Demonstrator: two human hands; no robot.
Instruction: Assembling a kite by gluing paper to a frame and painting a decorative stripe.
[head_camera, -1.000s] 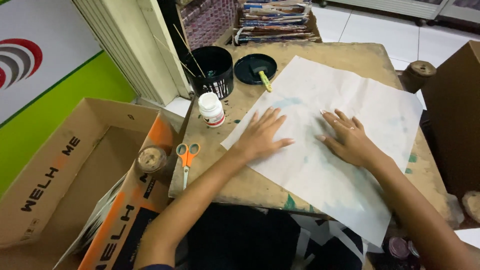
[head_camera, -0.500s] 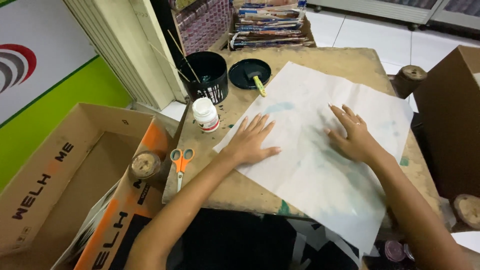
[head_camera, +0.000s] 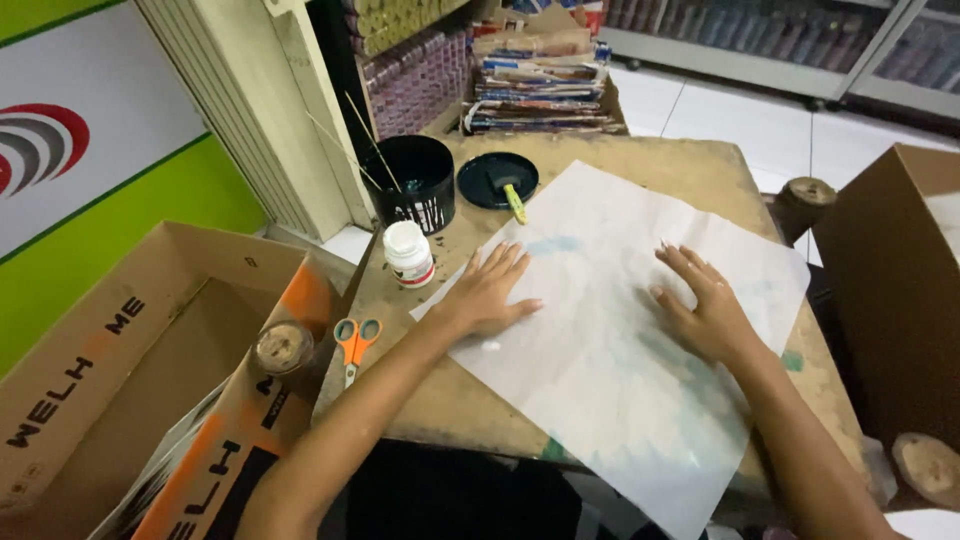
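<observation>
Both hands lie flat, fingers spread wide, palms down on one sheet of white paper (head_camera: 600, 370); neither grips anything. In the head view, the left hand (head_camera: 490, 295) presses the sheet's left part near its edge, and the right hand (head_camera: 705, 310) presses its middle-right, the two well apart with bare paper between them. The sheet lies directly under both palms, set at a slant on the tabletop (head_camera: 690, 165): its long axis runs from the far left corner toward the near right, where one corner hangs over the tabletop's near edge. Faint bluish stains show through the paper.

The left hand is nearer the small things. Just left of it stands one white bottle (head_camera: 409, 254) with a white cap, and nearer the person lies one pair of orange scissors (head_camera: 352, 345). Beyond the bottle stand one black pot (head_camera: 420, 185) with thin sticks in it and one black lid (head_camera: 497, 180) holding a brush with a yellow handle. One open carton (head_camera: 130, 360) sits left of the tabletop, and one stack of magazines (head_camera: 540, 85) lies beyond it.
</observation>
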